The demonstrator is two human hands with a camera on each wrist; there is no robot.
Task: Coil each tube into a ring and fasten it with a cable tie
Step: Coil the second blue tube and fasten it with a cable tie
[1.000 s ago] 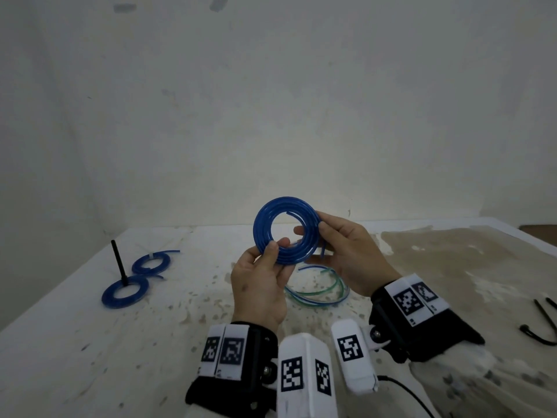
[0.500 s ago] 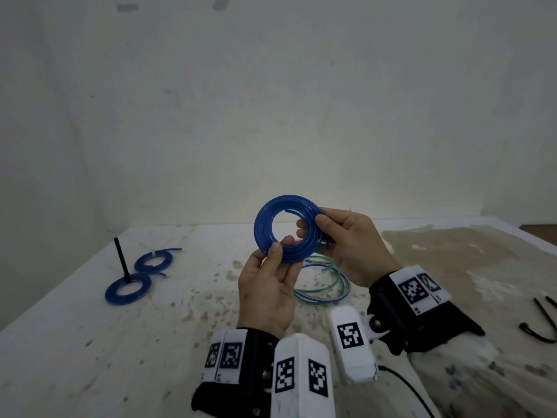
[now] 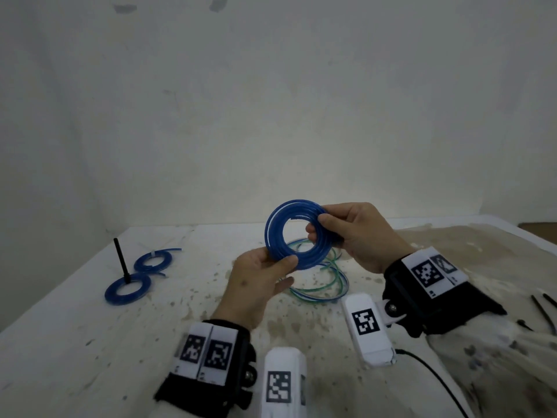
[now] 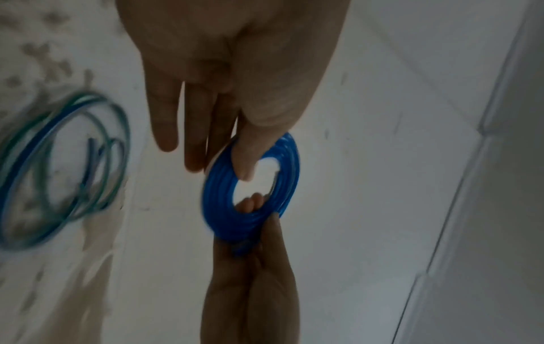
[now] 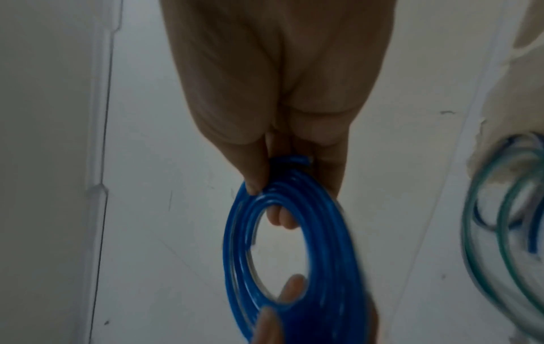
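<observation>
A blue tube wound into a flat coil (image 3: pixel 281 233) is held up above the table between both hands. My left hand (image 3: pixel 265 274) pinches its lower edge with thumb on the near face. My right hand (image 3: pixel 346 233) pinches its right side, fingertips showing through the hole. In the left wrist view the coil (image 4: pixel 223 209) hangs between my thumb and fingers, the other hand gripping it from below. In the right wrist view the coil (image 5: pixel 329 244) is large and blurred. No cable tie shows on it.
Loose green and blue tubes (image 3: pixel 319 285) lie on the stained white table (image 3: pixel 75 342) under the hands. Two tied blue coils (image 3: pixel 126 289) (image 3: pixel 153 262) sit at the left, one around a black peg (image 3: pixel 121 259). Black cable ties (image 3: pixel 542 312) lie at the right edge.
The coil has tilted and shifted slightly right and up. My left hand has slid round to its lower edge, and the view has drifted a little.
</observation>
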